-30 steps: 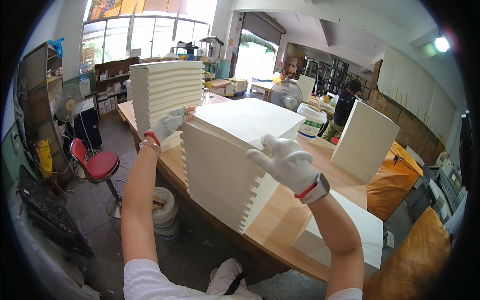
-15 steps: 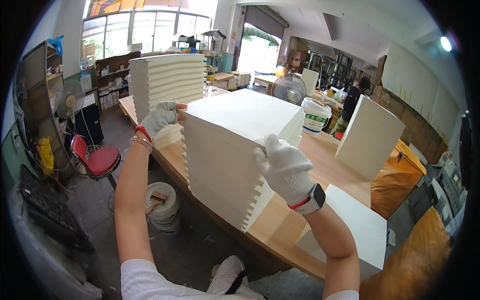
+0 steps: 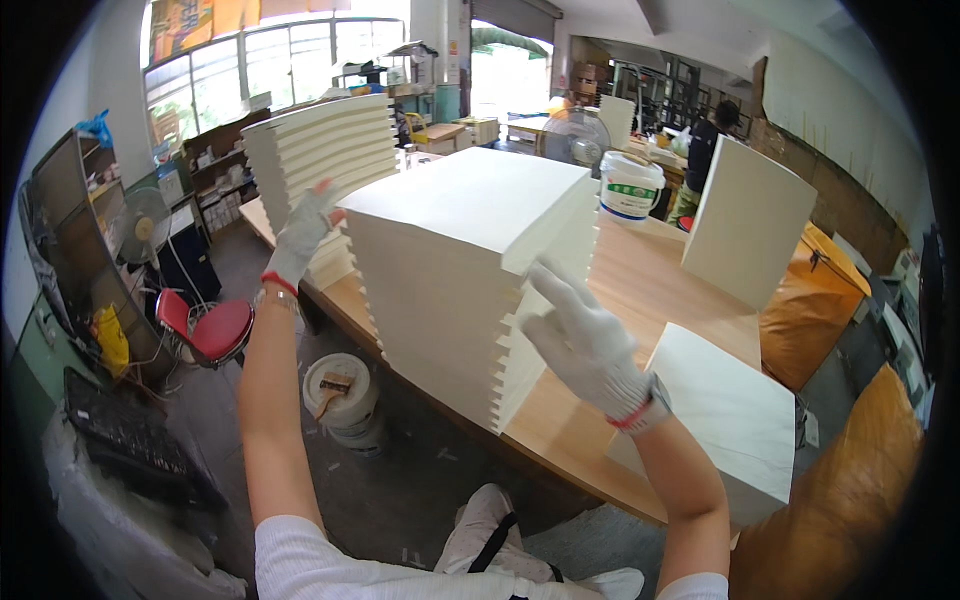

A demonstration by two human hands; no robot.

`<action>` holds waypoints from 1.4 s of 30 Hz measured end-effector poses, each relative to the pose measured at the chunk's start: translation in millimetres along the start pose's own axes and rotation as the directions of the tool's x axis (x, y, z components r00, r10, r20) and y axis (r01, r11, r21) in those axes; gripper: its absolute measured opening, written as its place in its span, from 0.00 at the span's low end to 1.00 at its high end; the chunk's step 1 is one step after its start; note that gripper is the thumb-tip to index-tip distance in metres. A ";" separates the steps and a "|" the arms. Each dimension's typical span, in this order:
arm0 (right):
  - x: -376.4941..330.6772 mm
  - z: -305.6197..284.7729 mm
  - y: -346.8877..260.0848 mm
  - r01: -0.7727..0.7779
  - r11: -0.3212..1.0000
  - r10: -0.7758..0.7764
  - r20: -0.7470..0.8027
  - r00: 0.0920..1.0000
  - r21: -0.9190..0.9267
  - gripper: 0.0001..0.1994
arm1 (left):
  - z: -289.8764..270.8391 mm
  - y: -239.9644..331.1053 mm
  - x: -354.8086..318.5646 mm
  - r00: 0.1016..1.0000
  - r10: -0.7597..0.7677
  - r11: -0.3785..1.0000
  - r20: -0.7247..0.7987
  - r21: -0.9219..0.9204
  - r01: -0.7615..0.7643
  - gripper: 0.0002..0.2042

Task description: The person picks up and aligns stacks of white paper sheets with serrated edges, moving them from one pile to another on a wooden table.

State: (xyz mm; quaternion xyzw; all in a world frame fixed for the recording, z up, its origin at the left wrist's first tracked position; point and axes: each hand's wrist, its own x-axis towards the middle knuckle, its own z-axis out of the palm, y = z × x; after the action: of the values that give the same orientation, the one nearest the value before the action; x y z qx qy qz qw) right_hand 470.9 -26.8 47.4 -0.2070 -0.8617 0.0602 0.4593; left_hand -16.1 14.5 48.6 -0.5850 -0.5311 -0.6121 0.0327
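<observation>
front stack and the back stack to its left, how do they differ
The front stack is nearer; the back stack is farther off. The front stack turns a broad, flat face this way; the back stack shows mostly a ridged side. Both are off-white with notched edges.

Head fisheye view | worn on the person's head | aimed forward and downward | tall white notch-edged stack (image 3: 430,310) framed close | bright multi-paned windows (image 3: 275,68) included far off

White near stack (image 3: 430,310), cream-striped farther stack (image 3: 340,145), tan wood-grained bench (image 3: 640,265), red stool (image 3: 222,328), orange sack (image 3: 800,325), green-labelled white bucket (image 3: 630,188)
</observation>
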 end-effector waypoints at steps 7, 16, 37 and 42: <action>-223.7 -123.0 70.7 -0.441 0.760 0.403 -0.185 0.896 -0.478 0.13 | 77.5 152.9 -115.2 0.798 0.413 0.864 -0.440 -0.088 -0.495 0.17; -359.4 -217.3 47.3 -0.957 0.203 0.556 -0.781 0.285 -0.205 0.19 | 333.8 340.4 -216.1 0.168 0.907 0.406 0.386 -0.697 -0.591 0.09; -312.9 -266.8 69.9 -0.506 0.397 0.248 -0.442 0.862 -0.766 0.05 | 481.2 397.3 -282.7 0.002 0.689 0.724 0.725 -0.688 0.040 0.04; -326.5 -260.1 75.8 -0.707 0.535 0.346 -0.643 0.683 -0.463 0.06 | 482.7 393.2 -276.2 -0.030 0.606 0.789 0.795 -0.595 0.152 0.07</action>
State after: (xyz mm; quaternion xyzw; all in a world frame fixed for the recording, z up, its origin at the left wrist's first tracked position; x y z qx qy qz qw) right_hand 866.8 -115.0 -76.7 -0.6271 -0.5691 -0.1727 0.5031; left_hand 659.5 15.6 -38.1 -0.9036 -0.0928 -0.1243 -0.3993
